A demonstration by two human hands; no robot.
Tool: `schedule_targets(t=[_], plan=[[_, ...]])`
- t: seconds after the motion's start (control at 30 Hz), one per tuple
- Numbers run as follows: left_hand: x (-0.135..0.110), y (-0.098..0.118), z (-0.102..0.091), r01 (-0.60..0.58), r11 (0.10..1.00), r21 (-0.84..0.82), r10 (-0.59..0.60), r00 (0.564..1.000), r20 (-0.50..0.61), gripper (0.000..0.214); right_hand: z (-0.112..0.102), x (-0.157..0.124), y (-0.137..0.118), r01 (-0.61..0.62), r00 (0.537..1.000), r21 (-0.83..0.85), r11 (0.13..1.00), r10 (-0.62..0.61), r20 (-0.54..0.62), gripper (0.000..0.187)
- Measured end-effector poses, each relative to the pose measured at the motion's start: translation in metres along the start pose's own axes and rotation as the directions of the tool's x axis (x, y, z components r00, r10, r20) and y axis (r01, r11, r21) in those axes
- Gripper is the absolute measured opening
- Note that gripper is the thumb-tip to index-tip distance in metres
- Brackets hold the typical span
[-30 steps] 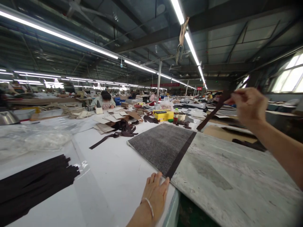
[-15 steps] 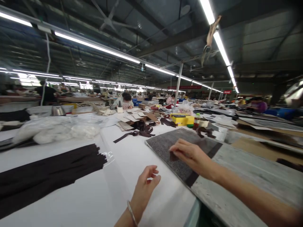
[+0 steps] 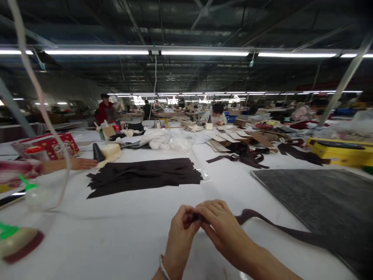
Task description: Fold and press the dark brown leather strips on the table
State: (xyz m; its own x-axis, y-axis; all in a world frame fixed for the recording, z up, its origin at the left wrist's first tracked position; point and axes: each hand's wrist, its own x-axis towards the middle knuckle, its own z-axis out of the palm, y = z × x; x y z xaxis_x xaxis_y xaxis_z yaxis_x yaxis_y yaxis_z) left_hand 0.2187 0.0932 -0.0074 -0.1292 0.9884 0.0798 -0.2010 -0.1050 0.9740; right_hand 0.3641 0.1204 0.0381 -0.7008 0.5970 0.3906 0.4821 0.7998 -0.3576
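Observation:
Close together above the white tabletop point(image 3: 122, 241), both my hands pinch the end of a long dark brown strip point(image 3: 276, 227). My left hand point(image 3: 182, 233), with a bracelet at the wrist, has thumb and fingers closed on the strip's tip. Beside it my right hand point(image 3: 223, 229) bends over the same end, its fingertips touching the left ones. From under my right hand the strip trails off to the right across the edge of a dark grey board point(image 3: 317, 194). A layered pile of similar dark strips point(image 3: 145, 175) lies beyond my hands.
At left lie bottles with green tips point(image 3: 20, 241), a hanging pale cord point(image 3: 43, 105) and a co-worker's outstretched hand point(image 3: 83, 163). Clear plastic bags point(image 3: 166, 140), tangled brown strips point(image 3: 247, 153), cardboard pieces point(image 3: 224, 140) and a yellow box point(image 3: 338, 151) stand farther back.
My view has swung left. My right hand has left the grey board, drawing a brown strip with it, and has met my left hand, which has closed on the strip's end.

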Motion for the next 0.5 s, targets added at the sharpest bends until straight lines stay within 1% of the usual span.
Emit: schedule_targets(t=[0.07, 0.13, 0.2, 0.27, 0.33, 0.4, 0.43, 0.5], plan=[[-0.007, 0.005, -0.026, 0.025, 0.999, 0.025, -0.025, 0.999, -0.02, 0.023, 0.018, 0.006, -0.008, -0.029, 0.999, 0.113, 0.993, 0.026, 0.03, 0.034], [-0.016, 0.011, -0.05, 0.063, 0.997, 0.055, -0.061, 0.998, -0.031, 0.02, 0.035, 0.01, -0.012, -0.078, 0.997, 0.235, 0.969, 0.069, 0.045, 0.041], [-0.026, 0.016, -0.071, 0.105, 0.991, 0.084, -0.102, 0.994, -0.035, 0.016, 0.051, 0.015, -0.015, -0.136, 0.991, 0.367, 0.92, 0.122, 0.061, 0.051], [-0.035, 0.019, -0.088, 0.137, 0.985, 0.109, -0.132, 0.99, -0.051, 0.016, 0.064, 0.025, -0.021, -0.181, 0.983, 0.483, 0.857, 0.151, 0.101, 0.054], [-0.042, 0.02, -0.102, 0.16, 0.98, 0.118, -0.151, 0.985, -0.078, 0.021, 0.074, 0.037, -0.03, -0.225, 0.971, 0.567, 0.792, 0.137, 0.194, 0.044], [-0.049, 0.02, -0.115, 0.173, 0.976, 0.136, -0.16, 0.982, -0.101, 0.027, 0.082, 0.048, -0.041, -0.28, 0.945, 0.596, 0.752, 0.106, 0.31, 0.029], [-0.052, 0.02, -0.122, 0.183, 0.971, 0.156, -0.166, 0.979, -0.116, 0.03, 0.085, 0.052, -0.047, -0.305, 0.928, 0.585, 0.751, 0.098, 0.359, 0.023], [-0.061, 0.018, -0.139, 0.214, 0.952, 0.22, -0.178, 0.969, -0.173, 0.035, 0.09, 0.056, -0.054, -0.339, 0.9, 0.531, 0.777, 0.103, 0.423, 0.016]])
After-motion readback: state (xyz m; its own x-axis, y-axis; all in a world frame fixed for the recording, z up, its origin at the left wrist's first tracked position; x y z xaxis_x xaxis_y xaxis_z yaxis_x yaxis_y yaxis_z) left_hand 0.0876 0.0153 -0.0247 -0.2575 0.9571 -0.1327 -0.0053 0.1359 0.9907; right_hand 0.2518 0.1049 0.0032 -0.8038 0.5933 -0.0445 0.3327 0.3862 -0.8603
